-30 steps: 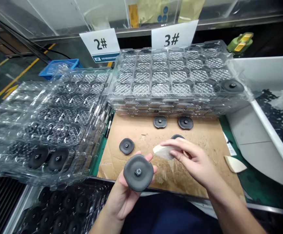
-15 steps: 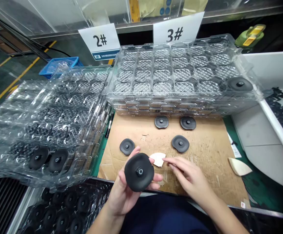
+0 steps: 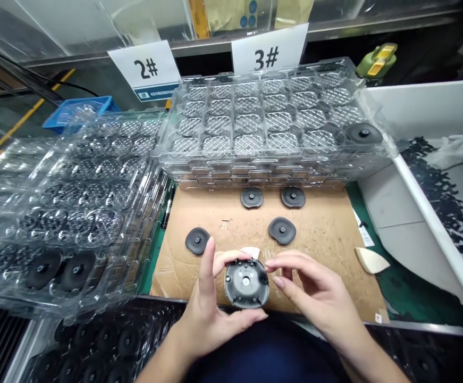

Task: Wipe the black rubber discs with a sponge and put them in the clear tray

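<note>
My left hand (image 3: 211, 298) grips a round black plastic cover (image 3: 247, 292) by its edges, between the thumb below and a finger above. Its underside faces me, showing small pegs around the rim and a hole in the middle. My right hand (image 3: 306, 287) is at the cover's right edge, thumb and index finger apart with nothing visible between them; whether the index tip touches the rim I cannot tell. Behind the cover lies a white wedge-shaped piece (image 3: 252, 251), partly hidden. Several similar black covers (image 3: 282, 230) rest on the cardboard (image 3: 319, 218), knob side up.
Stacked clear trays (image 3: 247, 143) stand at the back, one black cover (image 3: 363, 133) in the top right pocket. More clear trays (image 3: 83, 181) fill the left. A cream wedge (image 3: 371, 260) lies at right, beside a white bin (image 3: 426, 207) of small black parts.
The cover in my left hand has been turned over, from knob side to underside, and moved slightly right. My right hand has gone from beside the white wedge to the cover's edge.
</note>
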